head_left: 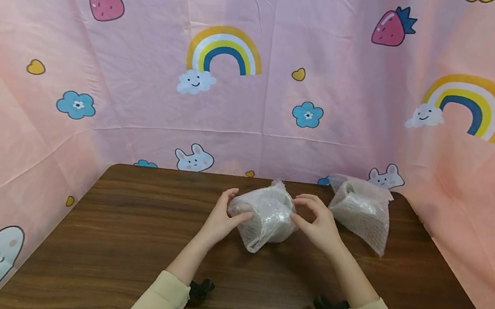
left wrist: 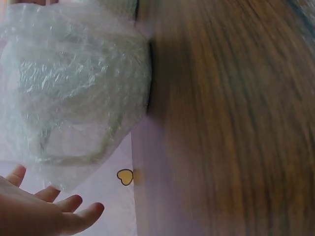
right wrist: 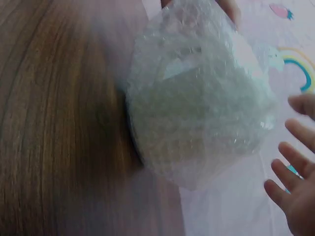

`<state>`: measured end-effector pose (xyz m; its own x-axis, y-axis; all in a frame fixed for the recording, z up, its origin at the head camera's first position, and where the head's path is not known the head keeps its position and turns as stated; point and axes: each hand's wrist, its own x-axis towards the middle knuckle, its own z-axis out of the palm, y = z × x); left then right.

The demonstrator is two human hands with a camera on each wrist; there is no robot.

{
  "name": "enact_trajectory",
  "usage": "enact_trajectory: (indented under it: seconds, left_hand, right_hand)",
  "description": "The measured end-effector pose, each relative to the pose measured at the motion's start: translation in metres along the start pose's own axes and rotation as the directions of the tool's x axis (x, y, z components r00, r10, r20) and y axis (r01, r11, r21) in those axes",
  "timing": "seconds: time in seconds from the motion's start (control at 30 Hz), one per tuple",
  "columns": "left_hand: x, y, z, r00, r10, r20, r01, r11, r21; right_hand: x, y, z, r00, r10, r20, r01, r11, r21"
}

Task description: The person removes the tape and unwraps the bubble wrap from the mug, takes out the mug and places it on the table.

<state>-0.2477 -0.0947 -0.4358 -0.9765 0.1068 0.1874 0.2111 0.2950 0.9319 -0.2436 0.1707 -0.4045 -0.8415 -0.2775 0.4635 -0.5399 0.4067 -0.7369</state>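
Observation:
A bundle of clear bubble wrap (head_left: 269, 218) sits on the table between the two hands. Something pale is inside it, and a curved, loop-like outline shows through the plastic in the left wrist view; its kind is hidden. My left hand (head_left: 221, 219) is at the bundle's left side, thumb towards its front, fingers spread and loosely bent. On the other side is my right hand (head_left: 319, 227), thumb and forefinger beside the wrap. In the wrist views, the fingers of the left hand (left wrist: 49, 211) and of the right hand (right wrist: 298, 172) stand spread beside the wrap (right wrist: 197, 103), not curled round it.
A second bubble-wrapped bundle (head_left: 360, 215) lies at the back right of the dark wooden table (head_left: 132, 233), close to the right hand. A pink printed cloth (head_left: 147, 56) hangs behind the table and along both sides. Black straps (head_left: 330, 308) are on the wrists.

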Motion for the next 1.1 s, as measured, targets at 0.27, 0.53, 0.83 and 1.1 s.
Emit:
enact_trajectory:
  seconds: [0.27,0.53,0.83,1.1]
  left_hand:
    - [-0.002,0.007,0.01,1.0,0.009,0.01,-0.01,0.994,0.104]
    - [-0.001,0.015,0.021,1.0,-0.012,0.007,0.01,0.982,0.191]
    - [-0.002,0.015,0.028,0.999,-0.033,-0.021,0.036,0.981,0.189]
    - [0.002,0.011,0.027,0.999,-0.039,-0.012,0.041,0.988,0.151]
  right_hand:
    - [-0.004,-0.017,0.01,0.995,-0.078,-0.061,0.07,0.989,-0.13]
    - [-0.006,-0.023,0.016,0.997,-0.036,-0.07,0.019,0.975,-0.222]
    - [-0.01,-0.032,0.024,0.991,0.087,-0.098,-0.107,0.968,-0.227]
    - [-0.011,-0.037,0.031,0.982,0.121,-0.144,-0.156,0.952,-0.263]
